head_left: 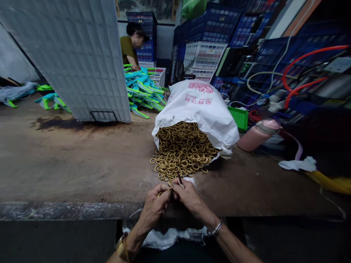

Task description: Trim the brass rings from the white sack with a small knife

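Just over the table's front edge, my two hands meet at the fingertips. My left hand (157, 201) is closed, pinching a gold-coloured ring (159, 194); whether more rings are in its fingers I cannot tell. My right hand (191, 200) is closed around a thin tool with a dark, blade-like tip (179, 178) that points away from me; the rest of it is hidden by the fingers. Right beyond the fingertips, a heap of gold rings (182, 157) spills from the mouth of a white woven sack (197, 104) lying on its side.
On the wooden table (82, 164), a tall grey-white panel (90, 65) stands at left. Bright blue-and-green pieces (144, 87) are piled behind it, near another person (128, 49). A pink bottle (257, 135) and green tray (238, 118) are at right; stacked crates (204, 54) rise behind.
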`<move>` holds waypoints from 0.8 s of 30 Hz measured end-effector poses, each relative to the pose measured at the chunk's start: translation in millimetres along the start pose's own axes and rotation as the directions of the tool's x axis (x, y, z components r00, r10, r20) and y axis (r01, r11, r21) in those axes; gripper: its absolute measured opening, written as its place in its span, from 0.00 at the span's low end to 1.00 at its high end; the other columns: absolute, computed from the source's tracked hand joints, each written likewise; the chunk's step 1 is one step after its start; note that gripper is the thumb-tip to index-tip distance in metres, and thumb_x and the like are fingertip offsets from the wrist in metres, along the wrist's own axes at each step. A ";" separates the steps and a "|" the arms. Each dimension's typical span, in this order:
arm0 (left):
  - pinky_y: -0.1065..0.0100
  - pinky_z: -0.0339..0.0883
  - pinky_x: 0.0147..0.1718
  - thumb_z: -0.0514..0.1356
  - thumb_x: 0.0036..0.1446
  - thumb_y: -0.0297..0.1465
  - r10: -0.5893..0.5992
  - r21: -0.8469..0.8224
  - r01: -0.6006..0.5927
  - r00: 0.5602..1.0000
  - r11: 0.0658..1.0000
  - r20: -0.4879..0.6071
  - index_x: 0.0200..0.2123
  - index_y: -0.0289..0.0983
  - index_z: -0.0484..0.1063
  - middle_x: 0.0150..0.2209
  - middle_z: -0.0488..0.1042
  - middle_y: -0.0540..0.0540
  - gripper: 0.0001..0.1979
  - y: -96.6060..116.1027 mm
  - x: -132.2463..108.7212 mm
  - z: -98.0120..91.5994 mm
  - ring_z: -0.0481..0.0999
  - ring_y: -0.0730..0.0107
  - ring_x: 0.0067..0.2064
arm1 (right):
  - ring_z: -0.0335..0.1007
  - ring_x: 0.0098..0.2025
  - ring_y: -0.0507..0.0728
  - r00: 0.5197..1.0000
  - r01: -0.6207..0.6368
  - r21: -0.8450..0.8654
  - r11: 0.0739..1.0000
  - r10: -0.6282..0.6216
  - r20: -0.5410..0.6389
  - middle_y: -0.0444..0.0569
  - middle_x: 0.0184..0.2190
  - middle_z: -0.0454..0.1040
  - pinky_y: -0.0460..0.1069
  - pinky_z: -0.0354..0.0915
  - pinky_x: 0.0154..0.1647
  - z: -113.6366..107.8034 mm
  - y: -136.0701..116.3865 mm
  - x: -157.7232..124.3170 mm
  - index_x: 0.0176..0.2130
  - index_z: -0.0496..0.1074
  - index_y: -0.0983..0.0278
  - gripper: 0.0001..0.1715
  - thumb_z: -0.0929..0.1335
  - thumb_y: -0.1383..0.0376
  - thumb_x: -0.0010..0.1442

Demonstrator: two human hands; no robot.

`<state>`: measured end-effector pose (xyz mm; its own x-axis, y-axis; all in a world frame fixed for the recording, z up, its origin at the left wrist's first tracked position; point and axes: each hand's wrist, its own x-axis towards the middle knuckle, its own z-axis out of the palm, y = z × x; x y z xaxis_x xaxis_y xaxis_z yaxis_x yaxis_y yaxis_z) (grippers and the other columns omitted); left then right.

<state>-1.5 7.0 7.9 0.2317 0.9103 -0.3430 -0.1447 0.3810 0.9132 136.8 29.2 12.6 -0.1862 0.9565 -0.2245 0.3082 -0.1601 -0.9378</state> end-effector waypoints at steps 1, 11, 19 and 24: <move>0.78 0.48 0.14 0.59 0.48 0.41 0.004 -0.003 -0.004 1.000 1.000 0.002 0.25 0.36 0.64 0.15 0.57 0.58 0.14 -0.7 -0.2 0.0 0.52 0.82 0.16 | 0.55 0.22 0.48 1.000 -0.002 0.008 1.000 0.002 -0.003 0.38 0.17 0.60 0.43 0.54 0.25 -0.2 0.7 0.3 0.22 0.61 0.63 0.12 0.59 0.62 0.54; 0.79 0.49 0.14 0.59 0.48 0.40 -0.009 -0.031 0.009 1.000 0.999 0.009 0.28 0.36 0.64 0.19 0.62 0.56 0.13 -0.7 -0.5 0.7 0.56 0.83 0.16 | 0.56 0.25 0.49 0.991 0.121 -0.127 0.984 -0.127 -0.040 0.39 0.20 0.61 0.44 0.54 0.27 2.7 -4.0 -4.1 0.25 0.62 0.63 0.11 0.62 0.59 0.54; 0.80 0.48 0.13 0.59 0.47 0.41 -0.049 -0.063 0.051 0.998 0.997 0.029 0.29 0.36 0.64 0.19 0.63 0.56 0.14 4.6 -6.1 3.1 0.56 0.84 0.16 | 0.55 0.25 0.49 0.995 0.080 -0.103 0.991 -0.085 -0.047 0.39 0.20 0.60 0.44 0.54 0.26 2.7 -5.9 -4.4 0.24 0.62 0.63 0.12 0.61 0.59 0.54; 0.80 0.47 0.13 0.60 0.46 0.40 -0.046 -0.147 0.052 0.998 0.988 0.045 0.29 0.35 0.64 0.19 0.63 0.56 0.14 1.4 -6.1 1.4 0.56 0.84 0.16 | 0.58 0.24 0.50 0.991 0.087 -0.172 0.981 -0.102 -0.083 0.41 0.20 0.63 0.44 0.55 0.26 -0.7 -7.3 -4.7 0.24 0.61 0.63 0.16 0.56 0.58 0.58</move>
<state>-1.8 1.8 11.6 0.2814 0.8834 -0.3746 -0.2723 0.4479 0.8516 136.1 26.0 20.8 -0.1386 0.9848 -0.1047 0.4464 -0.0322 -0.8942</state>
